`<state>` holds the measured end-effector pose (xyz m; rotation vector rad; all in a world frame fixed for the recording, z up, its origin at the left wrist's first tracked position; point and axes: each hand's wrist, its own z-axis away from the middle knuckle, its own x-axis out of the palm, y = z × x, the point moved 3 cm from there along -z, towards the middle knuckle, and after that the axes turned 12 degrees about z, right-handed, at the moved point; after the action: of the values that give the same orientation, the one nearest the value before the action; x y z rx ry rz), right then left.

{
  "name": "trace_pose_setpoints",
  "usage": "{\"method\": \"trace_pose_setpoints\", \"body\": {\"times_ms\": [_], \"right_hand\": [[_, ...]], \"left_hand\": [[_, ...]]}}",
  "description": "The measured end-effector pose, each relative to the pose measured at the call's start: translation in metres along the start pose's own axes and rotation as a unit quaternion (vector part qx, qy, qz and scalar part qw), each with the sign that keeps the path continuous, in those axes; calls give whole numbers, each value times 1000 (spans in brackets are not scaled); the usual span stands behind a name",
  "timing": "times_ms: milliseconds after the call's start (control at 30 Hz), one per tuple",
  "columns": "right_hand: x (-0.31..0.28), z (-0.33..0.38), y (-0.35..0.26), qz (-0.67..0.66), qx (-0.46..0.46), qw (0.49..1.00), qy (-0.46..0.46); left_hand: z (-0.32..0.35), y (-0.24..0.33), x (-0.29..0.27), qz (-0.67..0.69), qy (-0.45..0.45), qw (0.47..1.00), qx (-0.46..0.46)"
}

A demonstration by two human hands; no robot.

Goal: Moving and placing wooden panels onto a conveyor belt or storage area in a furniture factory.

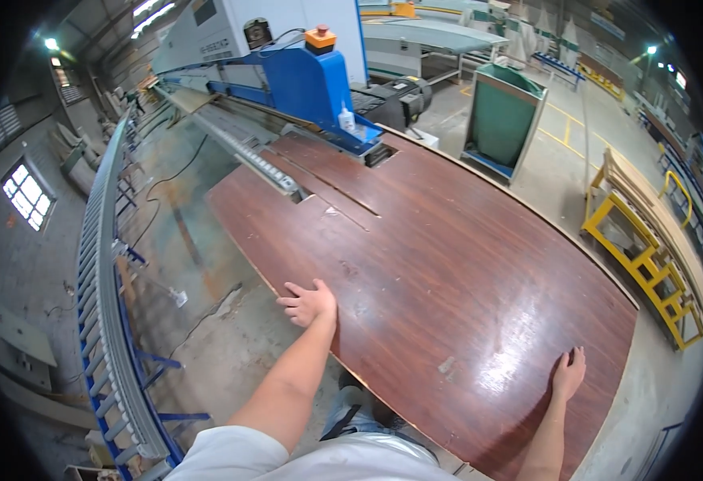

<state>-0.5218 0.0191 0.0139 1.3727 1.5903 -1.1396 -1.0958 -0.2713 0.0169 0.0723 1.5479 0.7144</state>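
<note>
A wide tabletop with a dark red-brown wood-grain surface (439, 264) lies in front of me, with narrow slots near its far end. My left hand (311, 305) is at its left front edge, empty, with the fingers spread outward past the edge. Farther right, my right hand (569, 375) rests on the surface with nothing visible in it and the fingers slightly bent and apart. Beyond the slots stands a blue and white machine (307, 84), topped by an orange box with a red button (320, 38). A small white bottle (346, 119) stands on its blue base.
A long roller conveyor (103, 313) on blue legs runs along the left. A grey track (263, 164) reaches from the machine to the tabletop. Behind the tabletop stands a green-lined bin (500, 120). At right is a yellow frame cart (640, 256) carrying long boards.
</note>
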Motion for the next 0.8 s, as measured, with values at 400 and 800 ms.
{"method": "trace_pose_setpoints", "body": {"times_ms": [400,800], "right_hand": [[4,-7,5,20,-2,998,-57],[13,-4,3,27,0,998,-56]], "left_hand": [[1,1,0,-2,1,1000,-2],[-6,-6,-8,10,0,1000,-3]]}}
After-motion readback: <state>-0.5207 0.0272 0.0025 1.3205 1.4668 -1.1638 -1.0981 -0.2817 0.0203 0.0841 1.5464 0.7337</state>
